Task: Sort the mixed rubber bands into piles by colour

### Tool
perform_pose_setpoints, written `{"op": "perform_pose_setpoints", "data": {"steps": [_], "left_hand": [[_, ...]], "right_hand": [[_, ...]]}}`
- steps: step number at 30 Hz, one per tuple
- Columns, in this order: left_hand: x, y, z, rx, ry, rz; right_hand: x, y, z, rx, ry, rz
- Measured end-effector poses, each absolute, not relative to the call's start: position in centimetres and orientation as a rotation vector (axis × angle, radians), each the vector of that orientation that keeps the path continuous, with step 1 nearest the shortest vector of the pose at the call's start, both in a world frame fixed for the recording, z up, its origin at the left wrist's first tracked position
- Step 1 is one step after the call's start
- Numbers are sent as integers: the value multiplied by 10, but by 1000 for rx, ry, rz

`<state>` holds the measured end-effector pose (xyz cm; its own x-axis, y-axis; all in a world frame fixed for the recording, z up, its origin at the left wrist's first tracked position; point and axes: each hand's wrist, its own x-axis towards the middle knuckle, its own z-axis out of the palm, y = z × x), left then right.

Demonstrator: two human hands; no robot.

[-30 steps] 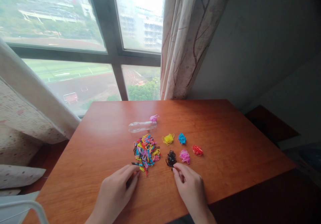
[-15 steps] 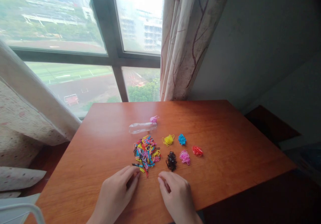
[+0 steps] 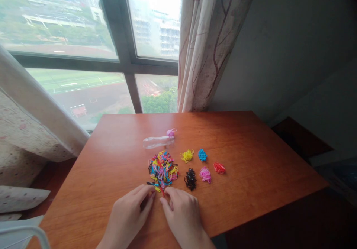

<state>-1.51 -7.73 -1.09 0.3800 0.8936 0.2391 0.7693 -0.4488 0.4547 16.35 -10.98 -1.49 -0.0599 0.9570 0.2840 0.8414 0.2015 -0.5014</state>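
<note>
A mixed pile of small rubber bands in several colours lies on the wooden table. My left hand rests at the pile's near left edge, fingers curled together in a pinch; whatever is between the tips is hidden. At the near edge of the pile, my right hand has its thumb and forefinger closed around a red rubber band. Single-colour heaps lie to the right: yellow bands, blue bands, black bands, pink bands and red bands.
Behind the mixed pile a clear plastic bottle lies on its side, with a pink cap by its mouth. The wooden table ends at a window and curtain. A white curved frame stands at lower left.
My right hand has moved left, from below the black heap to the red band at the pile's near edge. My left hand has stayed in place.
</note>
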Motion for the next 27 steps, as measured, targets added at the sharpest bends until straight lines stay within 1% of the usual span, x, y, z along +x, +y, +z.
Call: {"op": "perform_pose_setpoints", "data": {"steps": [10, 16, 19, 23, 27], "left_hand": [[-15, -78, -11, 2367, 1463, 674], [-16, -78, -12, 2384, 1473, 679], [-16, -78, -12, 2397, 1478, 676], [-16, -78, -11, 2402, 1472, 681], [-16, -77, -12, 2402, 1465, 670]], "right_hand": [[165, -112, -14, -1598, -1896, 287], [202, -119, -5, -1642, -1735, 241], [240, -116, -5, -1710, -1628, 131], [292, -109, -13, -1900, -1503, -98], [318, -103, -23, -1998, -1452, -189]]}}
